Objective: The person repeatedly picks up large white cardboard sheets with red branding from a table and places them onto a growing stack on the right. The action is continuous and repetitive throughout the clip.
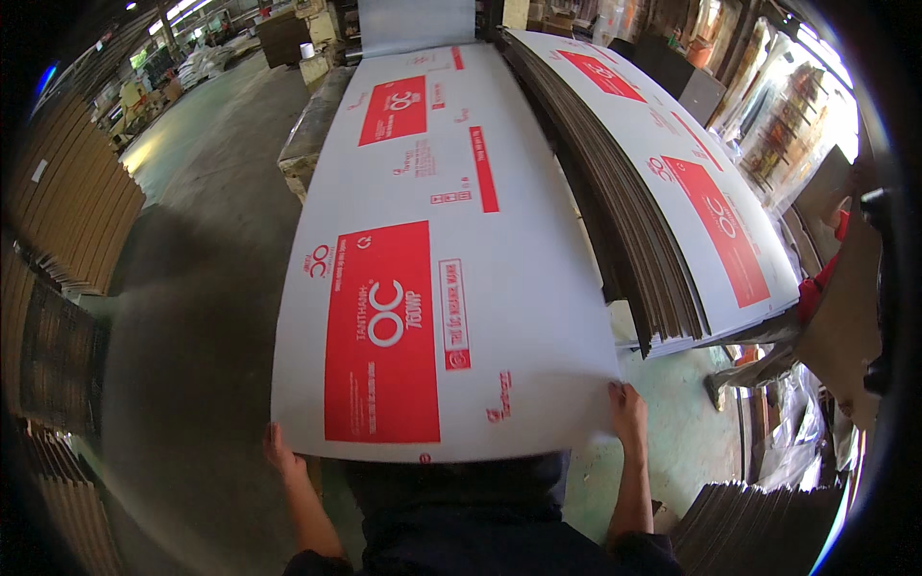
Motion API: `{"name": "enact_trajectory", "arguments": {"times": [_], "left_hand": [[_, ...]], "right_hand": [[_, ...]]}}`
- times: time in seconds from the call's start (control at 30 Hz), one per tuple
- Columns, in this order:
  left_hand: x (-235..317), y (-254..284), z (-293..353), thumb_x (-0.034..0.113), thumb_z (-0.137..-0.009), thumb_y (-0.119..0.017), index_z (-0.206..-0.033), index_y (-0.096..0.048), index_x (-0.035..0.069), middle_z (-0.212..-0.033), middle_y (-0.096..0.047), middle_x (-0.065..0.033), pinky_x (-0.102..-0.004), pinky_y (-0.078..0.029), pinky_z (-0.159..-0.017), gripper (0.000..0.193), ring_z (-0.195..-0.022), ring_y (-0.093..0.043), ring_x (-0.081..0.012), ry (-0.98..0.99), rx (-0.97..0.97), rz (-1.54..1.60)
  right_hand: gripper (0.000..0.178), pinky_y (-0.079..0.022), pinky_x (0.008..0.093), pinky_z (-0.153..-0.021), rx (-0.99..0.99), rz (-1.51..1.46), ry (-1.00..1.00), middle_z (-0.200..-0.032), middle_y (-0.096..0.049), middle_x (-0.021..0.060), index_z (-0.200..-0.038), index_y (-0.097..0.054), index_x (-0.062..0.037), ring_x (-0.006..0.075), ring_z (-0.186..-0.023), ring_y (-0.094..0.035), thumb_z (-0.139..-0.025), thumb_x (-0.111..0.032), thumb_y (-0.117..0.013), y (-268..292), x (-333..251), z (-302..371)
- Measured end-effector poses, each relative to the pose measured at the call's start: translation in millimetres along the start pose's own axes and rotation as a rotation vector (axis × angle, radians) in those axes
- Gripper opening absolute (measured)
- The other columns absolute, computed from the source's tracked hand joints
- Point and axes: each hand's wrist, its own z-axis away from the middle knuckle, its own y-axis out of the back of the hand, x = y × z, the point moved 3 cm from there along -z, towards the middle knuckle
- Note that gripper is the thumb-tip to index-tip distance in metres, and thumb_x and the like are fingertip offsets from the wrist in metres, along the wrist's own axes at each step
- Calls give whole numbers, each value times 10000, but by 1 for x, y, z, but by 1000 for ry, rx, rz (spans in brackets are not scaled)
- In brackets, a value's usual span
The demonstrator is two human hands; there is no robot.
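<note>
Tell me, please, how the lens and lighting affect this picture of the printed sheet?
Head view: fisheye bends the large white cardboard sheet with red printed panels toward the rim; corners go black; daylight glares at the upper right; the left side looks smeared and soft; both hands, left hand and right hand, are sharp.

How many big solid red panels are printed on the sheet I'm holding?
2 on the white printed sheet: one large red panel near the left hand and right hand, one smaller red panel toward the far end.

A grey concrete floor (206,182) runs between tall stacks of brown cardboard (67,202), with ceiling lights (178,12) far behind.
</note>
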Motion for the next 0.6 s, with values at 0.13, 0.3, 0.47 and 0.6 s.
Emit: {"name": "enact_trajectory", "arguments": {"times": [0.13,0.3,0.47,0.6], "left_hand": [[21,0,-2,268,-876,-509,-1033,-560,-17,-989,-600,-108,-369,-469,-770,330,-849,-577,-232,-171,292,-108],[55,6,49,223,-904,-415,-1038,-573,7,-981,-601,-112,-379,-489,-782,300,-838,-590,-229,-317,26,14],[52,44,57,257,-900,-413,-1035,-571,26,-1079,-564,-135,-392,-490,-826,311,-948,-572,-253,-237,488,-393],[38,33,32,264,-884,-422,-1026,-575,16,-1093,-557,-146,-398,-485,-841,324,-1004,-547,-265,-213,161,123]], "right_hand": [[328,-476,412,-668,-112,-94,-5,-844,-639,226,-1032,-584,-15,384,-783,-630,-918,-315,-518,-37,1,-30],[322,-450,367,-572,4,-271,81,-688,-611,178,-1163,-565,-31,245,-629,-616,-909,-229,-539,-36,14,14],[340,-350,274,-484,-47,-272,-188,-564,-460,36,-1221,-538,-13,88,-533,-401,-907,-142,-536,-10,30,63],[338,-450,281,-641,-52,-304,-175,-775,-615,123,-1207,-540,22,132,-715,-562,-916,-149,-523,-13,20,50]]}}
